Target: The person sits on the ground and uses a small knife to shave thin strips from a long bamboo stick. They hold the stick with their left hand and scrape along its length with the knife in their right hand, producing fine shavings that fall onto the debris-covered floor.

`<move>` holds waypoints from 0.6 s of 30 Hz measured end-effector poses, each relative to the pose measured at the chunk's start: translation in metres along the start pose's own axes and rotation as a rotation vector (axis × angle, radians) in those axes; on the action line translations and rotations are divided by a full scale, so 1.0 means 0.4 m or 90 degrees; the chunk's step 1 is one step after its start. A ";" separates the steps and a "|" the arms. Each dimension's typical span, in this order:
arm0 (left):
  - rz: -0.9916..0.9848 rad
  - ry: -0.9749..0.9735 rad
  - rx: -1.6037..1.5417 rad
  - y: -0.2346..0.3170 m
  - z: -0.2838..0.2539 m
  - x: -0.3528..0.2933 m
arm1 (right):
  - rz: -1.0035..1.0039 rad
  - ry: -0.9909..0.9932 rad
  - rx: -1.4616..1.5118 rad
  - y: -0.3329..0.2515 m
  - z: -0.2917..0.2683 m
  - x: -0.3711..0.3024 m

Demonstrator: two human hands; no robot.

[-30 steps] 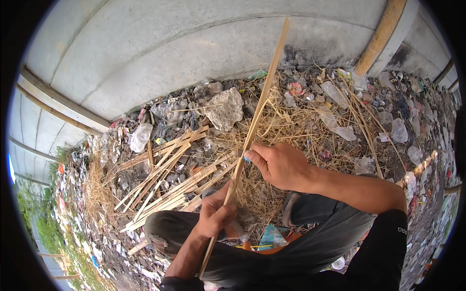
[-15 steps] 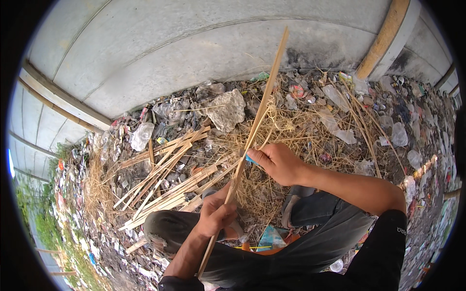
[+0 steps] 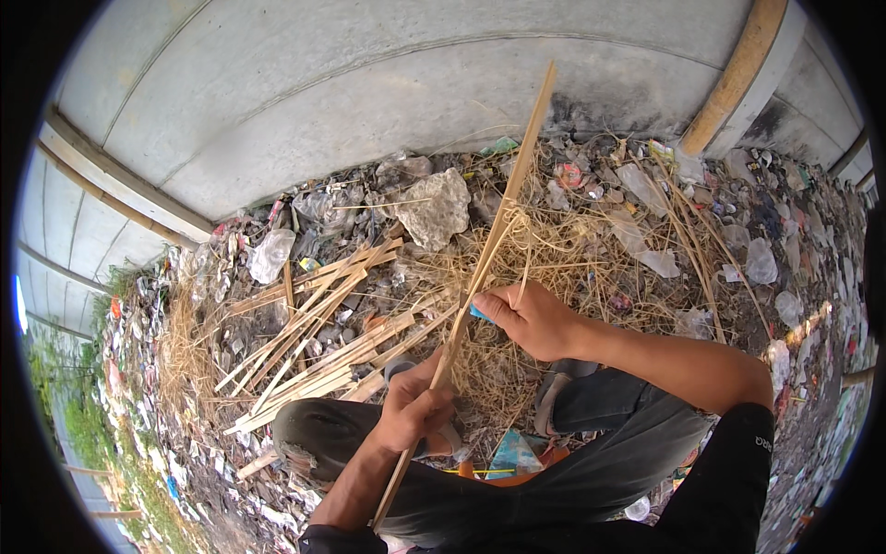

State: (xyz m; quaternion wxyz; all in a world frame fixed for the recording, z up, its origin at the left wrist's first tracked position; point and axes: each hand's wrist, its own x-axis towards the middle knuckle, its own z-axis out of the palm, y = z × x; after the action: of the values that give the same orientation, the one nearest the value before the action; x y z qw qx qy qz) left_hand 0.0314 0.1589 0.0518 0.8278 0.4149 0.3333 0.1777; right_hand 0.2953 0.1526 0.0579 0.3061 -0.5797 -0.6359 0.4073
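Grey concrete panel wall [image 3: 369, 92] beyond littered ground [image 3: 221, 489]. Over left, loose pile of pale flat wooden strips [image 3: 369, 346]. Middle: long narrow wooden strip [image 3: 456, 328], slanting up. Left grip [image 3: 408, 415] clenched round its lower part. Right grip [image 3: 533, 320] at its right edge; above, thin curling pale sliver [image 3: 496, 245]. Small blue object [image 3: 478, 312], mostly hidden, pinched in right grip.

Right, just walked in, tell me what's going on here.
A person has a long wooden strip slanting up and away. The left hand grips it low down, while the right hand holds a small blue thing against it higher up; what that is can't be told, since the fist mostly hides it. Thin curled slivers show by the strip's upper part. More strips lie in a loose pile to the left, short of a rock.
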 end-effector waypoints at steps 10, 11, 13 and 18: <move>0.018 -0.004 0.009 -0.012 -0.005 0.003 | -0.049 0.081 -0.032 -0.036 0.018 -0.030; 0.020 -0.008 0.011 -0.017 -0.011 0.000 | -0.034 0.063 -0.014 -0.038 0.017 -0.030; 0.014 -0.008 0.006 -0.019 -0.015 -0.003 | -0.004 0.026 0.022 -0.042 0.011 -0.030; 0.018 -0.009 0.003 -0.020 -0.015 0.000 | 0.079 -0.017 0.027 -0.029 0.011 -0.018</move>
State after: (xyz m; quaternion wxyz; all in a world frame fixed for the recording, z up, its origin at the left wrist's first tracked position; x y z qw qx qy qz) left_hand 0.0273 0.1575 0.0428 0.8264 0.4231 0.3220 0.1855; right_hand 0.2870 0.1446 0.0665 0.2840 -0.6061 -0.5940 0.4463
